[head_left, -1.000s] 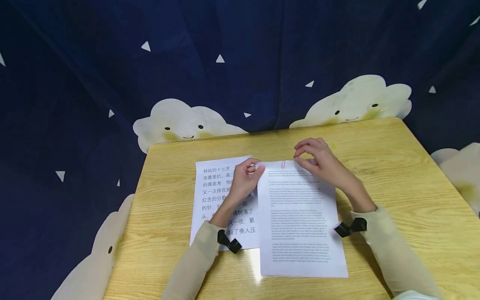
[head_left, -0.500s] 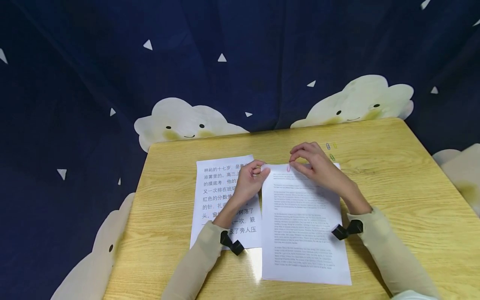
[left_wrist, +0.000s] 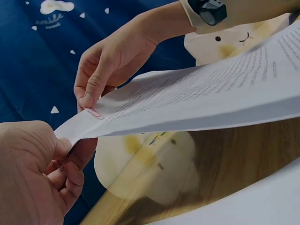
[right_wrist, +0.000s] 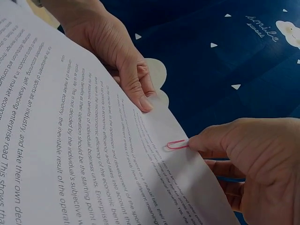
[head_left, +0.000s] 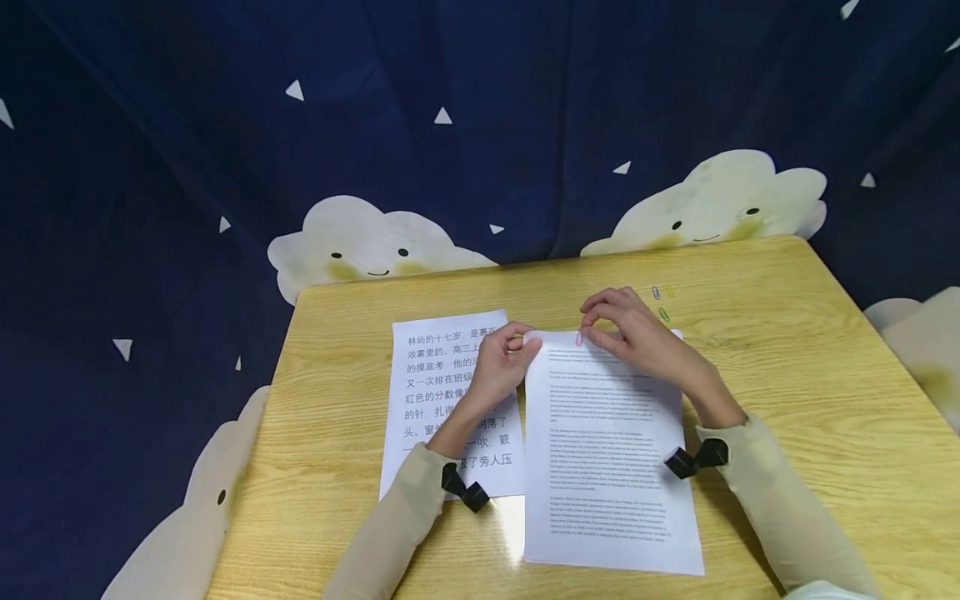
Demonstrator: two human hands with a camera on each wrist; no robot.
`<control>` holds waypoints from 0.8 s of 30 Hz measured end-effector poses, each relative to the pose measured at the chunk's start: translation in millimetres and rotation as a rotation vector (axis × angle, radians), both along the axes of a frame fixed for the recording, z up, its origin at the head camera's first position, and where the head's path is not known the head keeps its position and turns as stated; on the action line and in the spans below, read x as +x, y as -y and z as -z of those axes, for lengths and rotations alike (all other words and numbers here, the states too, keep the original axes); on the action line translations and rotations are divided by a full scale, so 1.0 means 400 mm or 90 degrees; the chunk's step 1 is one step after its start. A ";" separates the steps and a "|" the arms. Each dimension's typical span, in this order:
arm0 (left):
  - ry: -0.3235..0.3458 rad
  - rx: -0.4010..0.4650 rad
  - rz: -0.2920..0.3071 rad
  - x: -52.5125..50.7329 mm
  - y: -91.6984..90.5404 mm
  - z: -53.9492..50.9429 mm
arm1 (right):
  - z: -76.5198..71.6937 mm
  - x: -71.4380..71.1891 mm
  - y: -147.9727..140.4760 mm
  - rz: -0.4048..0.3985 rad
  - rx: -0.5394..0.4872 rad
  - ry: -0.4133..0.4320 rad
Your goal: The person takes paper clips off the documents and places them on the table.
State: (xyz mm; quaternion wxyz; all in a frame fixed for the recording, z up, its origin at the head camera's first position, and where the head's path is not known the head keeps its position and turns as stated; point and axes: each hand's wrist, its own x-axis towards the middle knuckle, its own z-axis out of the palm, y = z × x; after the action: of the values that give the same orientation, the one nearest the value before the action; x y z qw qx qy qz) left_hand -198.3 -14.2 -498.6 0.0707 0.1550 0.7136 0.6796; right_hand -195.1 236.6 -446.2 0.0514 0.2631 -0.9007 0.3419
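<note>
A printed paper (head_left: 607, 467) with small English text is held up by its top edge. My left hand (head_left: 498, 367) pinches its top left corner between thumb and fingers. On the top edge sits a pink paper clip (right_wrist: 176, 145), its loop lying over the front of the paper. My right hand (head_left: 641, 333) pinches the outer end of this clip at the edge, thumb in front. In the left wrist view the clip (left_wrist: 95, 114) is just below the right thumb. How far the clip reaches behind the paper is hidden.
A sheet with large Chinese characters (head_left: 420, 417) lies on the wooden table (head_left: 337, 350), partly under the left forearm. Behind the right hand lie a blue paper clip (head_left: 656, 293), a yellow paper clip (head_left: 670, 291) and a green paper clip (head_left: 663, 315). A dark blue curtain (head_left: 480, 167) hangs beyond the table.
My right hand has moved left from beside the pink paper clip and now pinches it. Left hand and paper have shifted slightly right and nearer. The loose clips have come into fuller view.
</note>
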 end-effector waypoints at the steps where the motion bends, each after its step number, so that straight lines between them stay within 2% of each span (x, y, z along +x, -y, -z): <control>1: 0.000 -0.001 0.002 0.000 0.000 0.000 | 0.001 0.000 -0.001 -0.003 -0.002 0.001; 11: 0.005 0.004 0.022 0.003 -0.001 -0.002 | -0.002 0.001 0.000 -0.004 -0.011 0.008; 24: -0.003 0.010 0.024 0.003 -0.001 -0.001 | -0.003 0.002 -0.002 -0.007 -0.014 -0.008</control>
State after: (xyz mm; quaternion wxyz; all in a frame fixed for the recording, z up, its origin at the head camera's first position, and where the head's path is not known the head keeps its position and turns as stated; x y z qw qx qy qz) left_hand -197.3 -13.9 -498.1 0.0807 0.1705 0.7051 0.6836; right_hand -194.4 237.3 -445.2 0.0578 0.2697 -0.8952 0.3501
